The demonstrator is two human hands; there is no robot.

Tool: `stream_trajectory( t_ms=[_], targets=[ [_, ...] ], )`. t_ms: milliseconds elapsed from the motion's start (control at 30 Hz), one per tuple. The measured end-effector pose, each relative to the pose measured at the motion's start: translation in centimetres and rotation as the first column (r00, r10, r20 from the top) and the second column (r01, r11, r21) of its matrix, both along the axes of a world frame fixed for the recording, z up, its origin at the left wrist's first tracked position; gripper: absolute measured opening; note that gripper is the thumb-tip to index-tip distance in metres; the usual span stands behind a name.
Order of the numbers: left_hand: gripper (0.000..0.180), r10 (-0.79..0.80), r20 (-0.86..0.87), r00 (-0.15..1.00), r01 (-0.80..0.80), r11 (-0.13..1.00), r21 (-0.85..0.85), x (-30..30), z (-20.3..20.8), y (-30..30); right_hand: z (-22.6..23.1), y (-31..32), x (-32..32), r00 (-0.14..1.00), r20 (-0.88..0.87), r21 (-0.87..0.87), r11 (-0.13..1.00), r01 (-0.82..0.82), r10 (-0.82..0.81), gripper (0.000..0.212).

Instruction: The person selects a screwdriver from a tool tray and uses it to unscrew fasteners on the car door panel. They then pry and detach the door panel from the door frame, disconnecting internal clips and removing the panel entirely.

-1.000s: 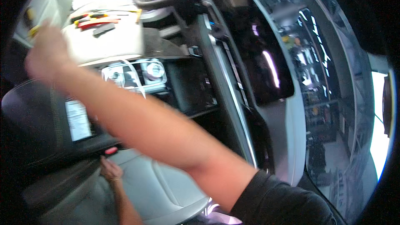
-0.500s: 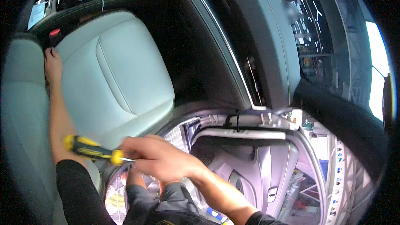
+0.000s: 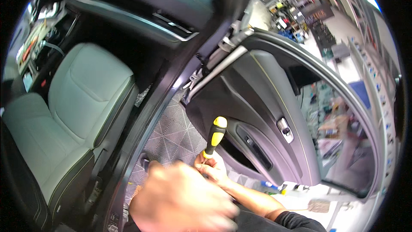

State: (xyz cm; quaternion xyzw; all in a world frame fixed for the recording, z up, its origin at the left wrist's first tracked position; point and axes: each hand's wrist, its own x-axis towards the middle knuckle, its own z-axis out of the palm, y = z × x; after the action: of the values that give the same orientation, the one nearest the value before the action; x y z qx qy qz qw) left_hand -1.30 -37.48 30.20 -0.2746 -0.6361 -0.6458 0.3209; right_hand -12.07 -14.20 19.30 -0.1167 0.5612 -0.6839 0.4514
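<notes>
A screwdriver (image 3: 215, 136) with a yellow and black handle stands upright, handle end up, in front of the open car door (image 3: 257, 116). My right hand (image 3: 213, 169) is closed around its shaft, just below the handle, and the fingers cover the tip. Closer to me, my left hand (image 3: 182, 199) is smeared by motion, so its fingers cannot be made out. It overlaps the lower part of the right hand in the picture, and whether they touch is hidden. The pale grey car seat (image 3: 88, 90) lies to the left of both hands.
The dark door sill (image 3: 148, 133) runs between the seat and the patterned floor (image 3: 171, 122). A silver inner handle (image 3: 284, 129) sits on the door panel. Beyond the door window stand shelves with assorted goods (image 3: 287, 17). The dashboard (image 3: 128, 15) fills the upper left.
My left hand has left the seat and come back in front of me. My right hand has turned the screwdriver from lying sideways to handle up. My view has swung right toward the door.
</notes>
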Motion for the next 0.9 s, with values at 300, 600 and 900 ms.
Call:
stream_trajectory(
  t_ms=[300, 600, 900],
  targets=[
    [0.022, 0.383, 0.649, 0.657, -0.403, 0.906, -0.126, -7.3, 18.3, 25.5, 5.2, 11.5, -2.6, 0.851, -0.340, -0.076, 0.913, 0.400, -0.401, 0.027],
    [0.042, -0.263, 0.906, 0.332, 0.528, 0.848, 0.053, -17.0, -4.9, 24.9, 5.7, 27.9, -4.7, 0.599, -0.430, -0.108, 0.698, 0.708, -0.675, 0.049],
    [0.028, -0.916, 0.400, 0.022, -0.005, 0.400, 0.917, -21.5, -12.0, 29.5, 1.9, 23.2, -3.4, 0.621, -0.527, -0.150, 0.782, 0.605, -0.581, 0.044]
  ],
)
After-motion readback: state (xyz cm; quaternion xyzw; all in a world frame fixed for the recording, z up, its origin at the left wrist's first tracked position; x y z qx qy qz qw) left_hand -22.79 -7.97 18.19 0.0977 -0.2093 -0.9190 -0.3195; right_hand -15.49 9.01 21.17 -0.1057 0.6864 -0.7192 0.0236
